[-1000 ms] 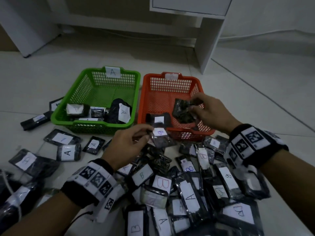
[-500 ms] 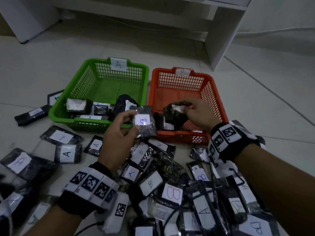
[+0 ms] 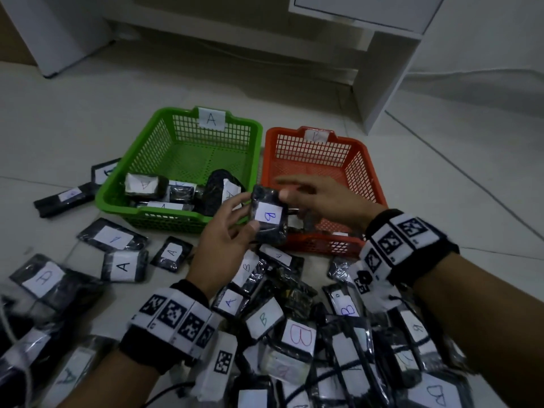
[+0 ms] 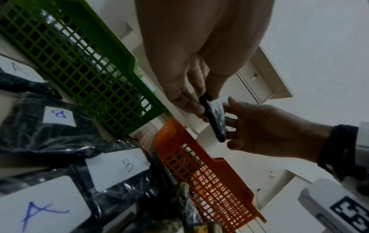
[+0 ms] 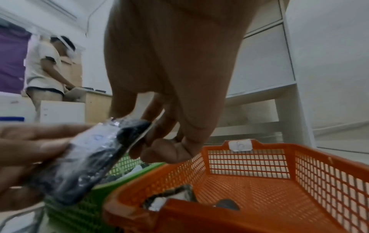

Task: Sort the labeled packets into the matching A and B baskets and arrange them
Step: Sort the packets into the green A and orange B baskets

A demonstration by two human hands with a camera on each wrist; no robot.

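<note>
A black packet labelled B (image 3: 268, 217) (image 4: 215, 116) (image 5: 89, 157) is held up over the near edge of the orange B basket (image 3: 362, 172) (image 5: 329, 181) (image 4: 209, 181). My left hand (image 3: 248, 212) (image 4: 201, 100) grips it from the left. My right hand (image 3: 287, 198) (image 5: 137, 126) (image 4: 231, 119) pinches its upper end, thumb in front and fingers behind. The green A basket (image 3: 141, 163) (image 4: 79, 63) stands just left of the orange one and holds several packets (image 3: 176, 192). The right wrist view shows a couple of packets (image 5: 169, 198) at the orange basket's near end.
A heap of A and B packets (image 3: 297, 334) covers the floor under my wrists. More A packets (image 3: 123, 265) lie left of it. A white cabinet leg (image 3: 382, 83) stands behind the orange basket. Another person (image 5: 43, 71) is far off in the right wrist view.
My left hand lifted the B packet from the heap up to the orange basket's edge. My right hand left the packet inside that basket and came across onto the held one.
</note>
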